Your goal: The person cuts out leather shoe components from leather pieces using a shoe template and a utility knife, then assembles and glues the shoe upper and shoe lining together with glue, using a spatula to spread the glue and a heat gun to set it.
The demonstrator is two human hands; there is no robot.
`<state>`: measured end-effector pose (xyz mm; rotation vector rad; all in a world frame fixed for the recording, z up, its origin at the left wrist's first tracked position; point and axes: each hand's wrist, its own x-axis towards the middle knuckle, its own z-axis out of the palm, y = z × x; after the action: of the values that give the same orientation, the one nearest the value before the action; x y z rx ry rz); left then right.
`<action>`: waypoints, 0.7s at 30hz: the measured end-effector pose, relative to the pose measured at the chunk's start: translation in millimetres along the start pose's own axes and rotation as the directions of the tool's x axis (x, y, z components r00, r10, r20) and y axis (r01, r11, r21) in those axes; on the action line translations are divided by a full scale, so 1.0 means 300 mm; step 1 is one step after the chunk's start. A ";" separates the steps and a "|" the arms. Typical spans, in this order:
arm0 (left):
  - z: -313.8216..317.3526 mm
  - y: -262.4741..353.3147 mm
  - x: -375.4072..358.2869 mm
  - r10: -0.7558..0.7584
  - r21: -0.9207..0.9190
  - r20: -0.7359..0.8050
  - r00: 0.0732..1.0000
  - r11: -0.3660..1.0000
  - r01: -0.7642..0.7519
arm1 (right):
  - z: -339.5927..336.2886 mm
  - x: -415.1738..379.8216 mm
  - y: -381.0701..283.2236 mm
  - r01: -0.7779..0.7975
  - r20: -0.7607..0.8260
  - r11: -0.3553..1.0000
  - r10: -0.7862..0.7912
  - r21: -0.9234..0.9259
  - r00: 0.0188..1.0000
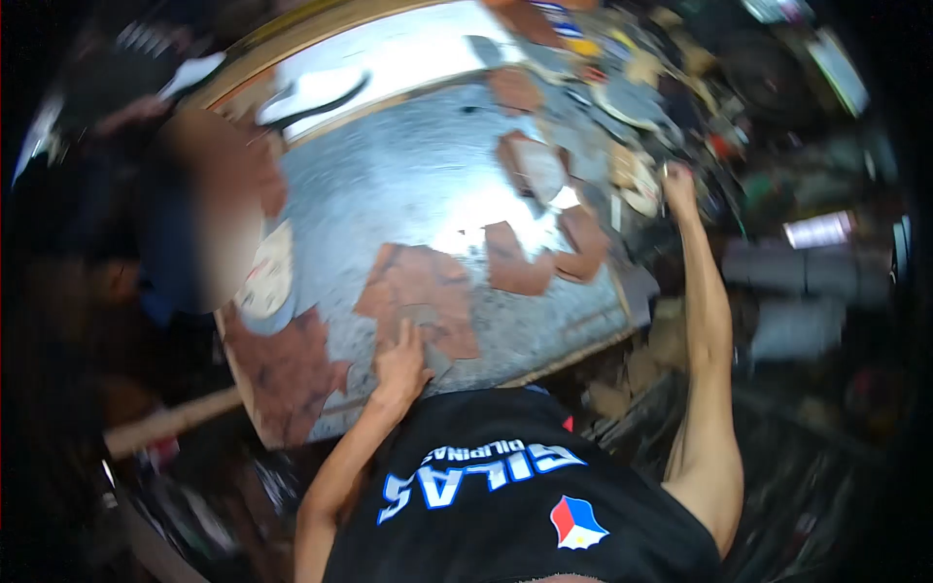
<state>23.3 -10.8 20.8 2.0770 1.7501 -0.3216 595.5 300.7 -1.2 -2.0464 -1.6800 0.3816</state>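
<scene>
My left hand (400, 369) lies on the table with its fingers stretched out. Under the fingertips is a small grey flat piece (423, 314), which rests on a reddish-brown sheet like leather (413, 267). My right arm reaches far out to the right, past the table's edge. There my right hand (678, 183) is closed near a pile of clutter; motion blur hides what its fingers hold, if anything. A pale sole-shaped piece (637, 183) is just left of that hand.
More brown cut pieces (520, 260) lie on the grey metal-like tabletop (389, 175). Another brown sheet (282, 374) hangs at the left corner, near a pale sole-shaped piece (267, 272). Another person (204, 214) is at the left edge. Clutter (641, 73) crowds the far right.
</scene>
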 end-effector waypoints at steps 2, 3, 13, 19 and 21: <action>-0.016 0.006 -0.003 -0.056 0.009 0.006 0.998 0.998 0.056 | 0.116 -0.128 -0.159 0.001 0.016 0.981 0.002 -0.194 1.000; -0.021 -0.001 -0.002 -0.019 -0.035 0.018 1.000 0.999 0.019 | 0.154 -0.161 -0.185 0.047 0.052 0.976 -0.037 -0.211 0.998; -0.136 -0.214 -0.052 -0.174 -0.661 -0.288 0.942 0.748 -0.064 | 0.233 -0.203 -0.315 -0.049 0.097 0.890 0.103 -0.453 0.990; -0.127 -0.386 -0.007 -0.367 -0.756 -0.327 0.871 0.655 -0.008 | 0.199 -0.165 -0.394 0.026 -0.143 0.968 -0.063 -0.249 0.988; -0.146 -0.451 0.048 -0.392 -0.788 -0.397 0.830 0.610 -0.089 | 0.172 -0.250 -0.628 0.145 -0.146 0.985 -0.157 -0.090 0.977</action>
<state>-110.0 39.3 32.7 1.3823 1.8670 0.9558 394.8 264.3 45.7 -1.9331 -1.7661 0.1059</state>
